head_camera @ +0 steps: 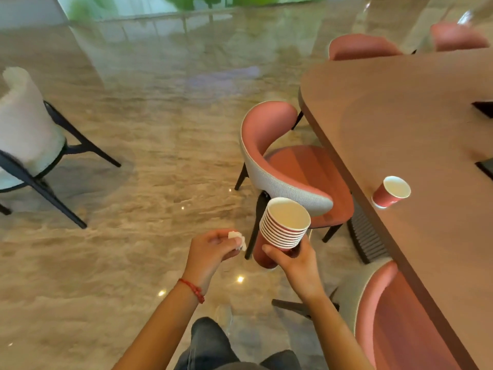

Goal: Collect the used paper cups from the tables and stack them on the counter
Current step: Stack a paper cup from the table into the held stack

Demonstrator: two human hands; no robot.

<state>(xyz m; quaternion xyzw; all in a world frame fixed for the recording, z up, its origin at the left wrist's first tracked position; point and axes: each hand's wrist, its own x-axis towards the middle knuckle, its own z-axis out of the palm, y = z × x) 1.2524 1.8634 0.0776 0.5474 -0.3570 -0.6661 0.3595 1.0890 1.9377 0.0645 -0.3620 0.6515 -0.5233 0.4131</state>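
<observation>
My right hand [294, 265] grips a stack of several red paper cups [284, 227] with white insides, held tilted above the floor in front of me. My left hand [213, 248] is beside it to the left, fingers curled round a small crumpled white tissue [237, 237]. A single red paper cup [390, 192] stands upright near the front edge of the brown wooden table [400, 116] on the right, apart from both hands.
A pink chair [290, 166] is tucked at the table just beyond the stack, another pink chair [386, 316] at lower right, more at the far side. A white-cushioned black chair [29, 145] stands left. Glossy marble floor [149, 129] spreads between.
</observation>
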